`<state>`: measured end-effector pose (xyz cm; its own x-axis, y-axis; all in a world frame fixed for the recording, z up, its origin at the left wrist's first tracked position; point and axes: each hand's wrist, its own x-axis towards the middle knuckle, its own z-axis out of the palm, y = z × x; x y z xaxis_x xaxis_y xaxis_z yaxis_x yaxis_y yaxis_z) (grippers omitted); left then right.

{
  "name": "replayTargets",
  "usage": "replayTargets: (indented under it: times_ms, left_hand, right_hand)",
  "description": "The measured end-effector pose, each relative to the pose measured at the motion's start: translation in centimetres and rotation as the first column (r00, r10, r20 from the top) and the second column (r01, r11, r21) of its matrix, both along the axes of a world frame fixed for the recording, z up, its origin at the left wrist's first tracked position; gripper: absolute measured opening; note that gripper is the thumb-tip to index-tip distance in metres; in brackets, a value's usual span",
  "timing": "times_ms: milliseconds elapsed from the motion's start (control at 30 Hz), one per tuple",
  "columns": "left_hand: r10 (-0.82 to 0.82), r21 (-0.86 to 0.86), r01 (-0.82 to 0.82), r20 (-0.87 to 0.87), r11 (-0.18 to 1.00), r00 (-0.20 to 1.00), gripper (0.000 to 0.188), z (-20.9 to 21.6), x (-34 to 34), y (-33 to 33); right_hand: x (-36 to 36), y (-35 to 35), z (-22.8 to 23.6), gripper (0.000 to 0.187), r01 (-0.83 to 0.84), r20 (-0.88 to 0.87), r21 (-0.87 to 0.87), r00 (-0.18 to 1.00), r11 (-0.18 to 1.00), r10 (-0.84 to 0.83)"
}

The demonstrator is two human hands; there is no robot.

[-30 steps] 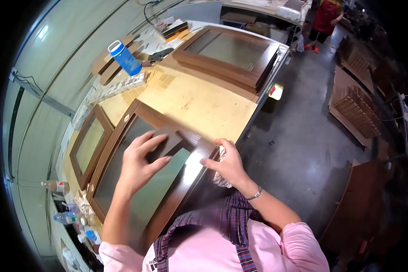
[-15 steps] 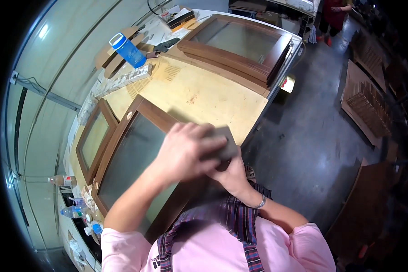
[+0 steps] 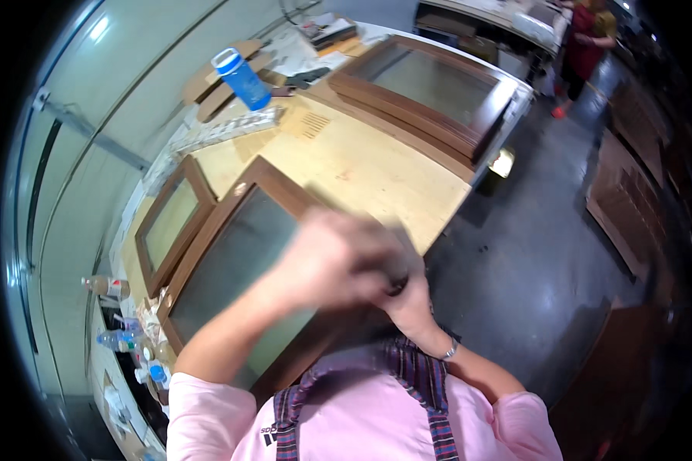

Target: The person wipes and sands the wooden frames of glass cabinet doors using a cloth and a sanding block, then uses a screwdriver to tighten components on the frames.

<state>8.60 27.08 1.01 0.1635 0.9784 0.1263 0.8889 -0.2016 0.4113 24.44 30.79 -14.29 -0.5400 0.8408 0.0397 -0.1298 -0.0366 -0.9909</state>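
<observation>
Close over the near corner of a brown-framed door panel with a frosted glass pane (image 3: 234, 261), my two hands are together. A small grey block (image 3: 404, 240) is between them, partly covered and smeared by motion; its exact kind cannot be made out. My left hand (image 3: 338, 257), blurred, is closed with its fingers curled over the block. From below and the right, my right hand (image 3: 411, 303) grips the same block, its fingers mostly hidden. The panel lies on the pale worktable (image 3: 354, 165), its near right part covered by my arms.
A smaller framed panel (image 3: 173, 223) lies left of the large one. Stacked framed panels (image 3: 415, 96) occupy the far table end. A blue bottle (image 3: 244, 83) stands near wrapped strips (image 3: 227, 129). Several bottles (image 3: 123, 338) line the left. Cardboard stacks (image 3: 630, 207) and another person (image 3: 584, 50) are at right.
My left hand has moved slightly right and down against the grey block, which is now more covered. The view has shifted, so the table and panels appear a little farther right.
</observation>
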Motion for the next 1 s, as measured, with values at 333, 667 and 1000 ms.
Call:
replayTargets:
  times_ms: [333,667,1000]
  left_hand:
    - [0.542,0.099,-0.532,-0.153,0.841,0.827,0.040,-3.1,-12.3,0.6]
    - [0.781,-0.015,-0.821,-0.297,0.571,0.549,0.037,-2.8,-24.8,-0.5]
    - [0.921,0.090,-0.918,0.004,0.387,0.389,0.049,-1.8,-22.3,-7.6]
  right_hand:
    - [0.4,-0.1,-0.8,0.070,-0.100,0.209,0.126,0.975,0.987,0.072]
    - [0.3,-0.3,-0.9,0.068,-0.134,0.180,0.091,0.977,0.987,0.116]
    - [1.6,3.3,-0.1,0.035,-0.276,0.154,-0.199,0.939,0.940,0.308]
